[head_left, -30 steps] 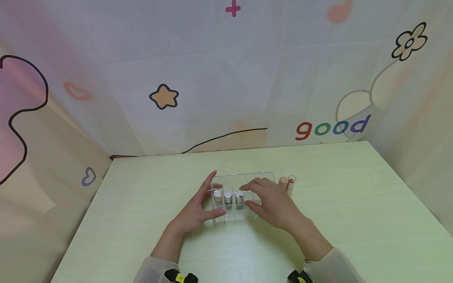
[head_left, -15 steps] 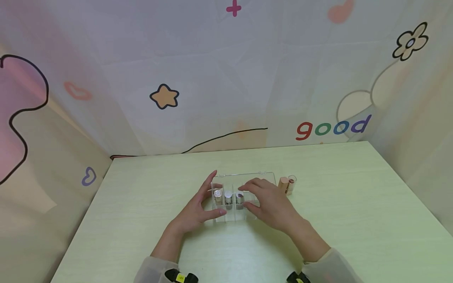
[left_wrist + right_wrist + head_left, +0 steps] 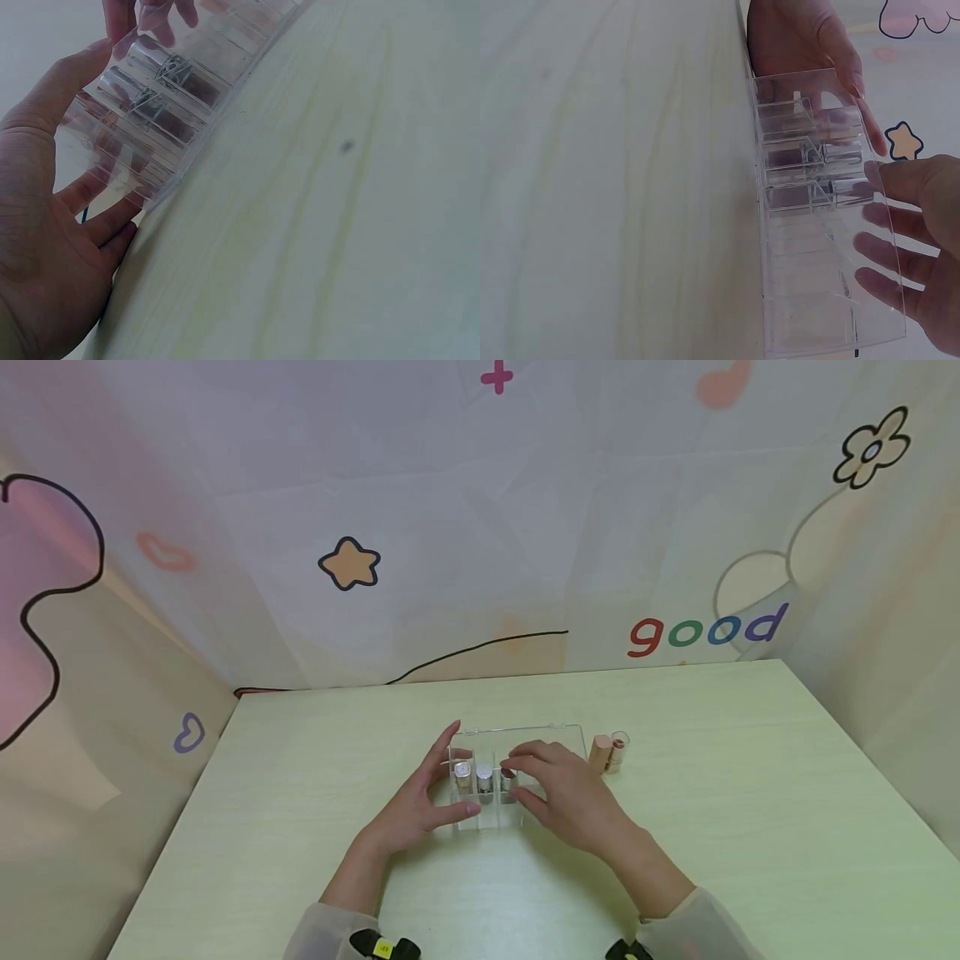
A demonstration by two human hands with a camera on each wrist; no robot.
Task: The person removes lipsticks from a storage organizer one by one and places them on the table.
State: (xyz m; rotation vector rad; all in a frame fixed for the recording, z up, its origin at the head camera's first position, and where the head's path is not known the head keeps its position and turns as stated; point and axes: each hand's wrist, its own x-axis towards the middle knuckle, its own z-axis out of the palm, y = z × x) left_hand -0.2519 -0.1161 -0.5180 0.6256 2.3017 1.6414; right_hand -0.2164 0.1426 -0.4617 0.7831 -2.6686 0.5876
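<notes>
A clear plastic organizer box with dividers sits mid-table. My left hand grips its left end, thumb along the front and fingers behind. Three silver-capped lipstick tubes stand side by side in its left slots: the leftmost tube, the middle tube and the third tube. My right hand reaches over the box's right part, its thumb and index finger pinching the third tube's cap. The other right fingers lie spread behind the clear wall in the right wrist view. In the head view the right hand hides the right-hand slots.
Just right of the box stand a peach-coloured tube and a clear-capped lipstick. The pale wooden table extends around them. A printed cloth backdrop closes off the back and sides.
My right thumb and index finger have shifted slightly left and closed in around the third tube's cap. The left hand and the box stay in place.
</notes>
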